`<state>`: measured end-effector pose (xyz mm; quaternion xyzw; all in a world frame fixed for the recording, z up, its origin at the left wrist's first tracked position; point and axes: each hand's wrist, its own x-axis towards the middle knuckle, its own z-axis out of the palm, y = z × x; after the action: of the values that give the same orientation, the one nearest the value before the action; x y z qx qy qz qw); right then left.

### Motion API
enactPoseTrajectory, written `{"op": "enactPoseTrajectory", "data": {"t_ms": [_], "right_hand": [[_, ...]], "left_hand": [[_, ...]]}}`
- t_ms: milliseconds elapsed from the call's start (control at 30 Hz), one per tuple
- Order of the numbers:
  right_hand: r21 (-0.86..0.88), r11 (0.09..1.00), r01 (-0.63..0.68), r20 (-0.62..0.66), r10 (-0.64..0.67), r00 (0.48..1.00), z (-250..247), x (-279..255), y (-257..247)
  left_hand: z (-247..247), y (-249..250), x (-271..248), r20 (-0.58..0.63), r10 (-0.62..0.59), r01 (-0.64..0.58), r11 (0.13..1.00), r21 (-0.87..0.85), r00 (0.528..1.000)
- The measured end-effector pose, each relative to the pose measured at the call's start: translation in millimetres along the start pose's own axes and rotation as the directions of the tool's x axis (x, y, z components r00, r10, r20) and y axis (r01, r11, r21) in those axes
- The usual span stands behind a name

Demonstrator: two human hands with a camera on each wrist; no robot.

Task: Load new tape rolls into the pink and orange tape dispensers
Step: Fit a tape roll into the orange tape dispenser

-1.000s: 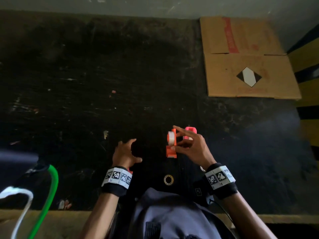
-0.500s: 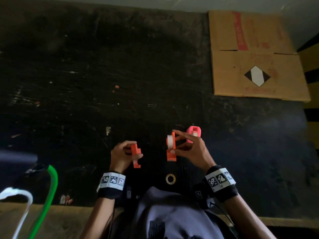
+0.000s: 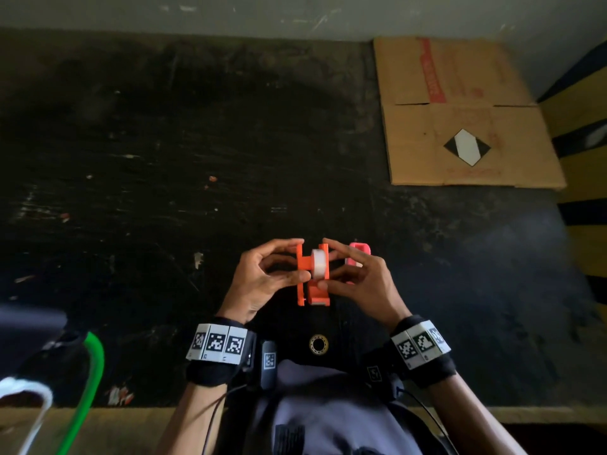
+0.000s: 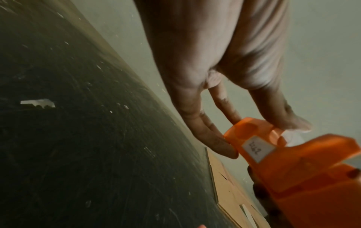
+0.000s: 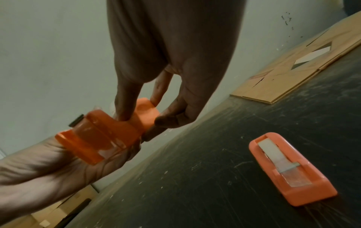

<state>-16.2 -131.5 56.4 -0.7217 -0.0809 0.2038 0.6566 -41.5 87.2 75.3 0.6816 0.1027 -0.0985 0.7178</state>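
The orange tape dispenser (image 3: pixel 313 274) is held above the black bench (image 3: pixel 164 159), at about 6 o'clock in the head view, between both hands. It is seen as two orange side plates set apart, with a white tape roll (image 3: pixel 318 263) seated between them, closer to the right plate.

The left hand (image 3: pixel 262 277) is curled round the left plate: its fingertips are laid on the plate's far top edge and its thumb is pressed toward the roll from the near side. In the left wrist view a white label with handwritten marks (image 4: pixel 257 150) is seen on the orange plastic, and the fingers (image 4: pixel 210 138) are seen touching the plate's edge.

The right hand (image 3: pixel 361 280) is clasped on the right plate, with the forefinger on top and the thumb at the near lower side. In the right wrist view its fingers (image 5: pixel 125 104) are seen pinching the orange body, while the other hand's palm is cupped beneath it.

The pink tape dispenser (image 5: pixel 291 168) is lying on the bench at 3 o'clock of the orange one, just beyond the right hand, untouched by either hand. A strip of tape is seen running along its open top.

A flattened cardboard box (image 3: pixel 460 119) is lying at 1 o'clock on the bench, well apart from the hands.
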Motion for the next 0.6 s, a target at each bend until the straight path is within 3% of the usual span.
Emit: {"op": "enactPoseTrajectory", "data": {"t_ms": [233, 600], "right_hand": [[-0.007, 1.0, 0.002, 0.018, -0.002, 1.0, 1, -7, -1], [0.0, 1.0, -0.022, 0.061, 0.022, 0.998, -4, -11, -5]], "left_hand": [[6, 2, -7, 0.024, 0.041, -0.042, 0.998, 0.042, 0.999], [3, 6, -18, 0.105, 0.004, -0.004, 1.0, -0.001, 0.994]]}}
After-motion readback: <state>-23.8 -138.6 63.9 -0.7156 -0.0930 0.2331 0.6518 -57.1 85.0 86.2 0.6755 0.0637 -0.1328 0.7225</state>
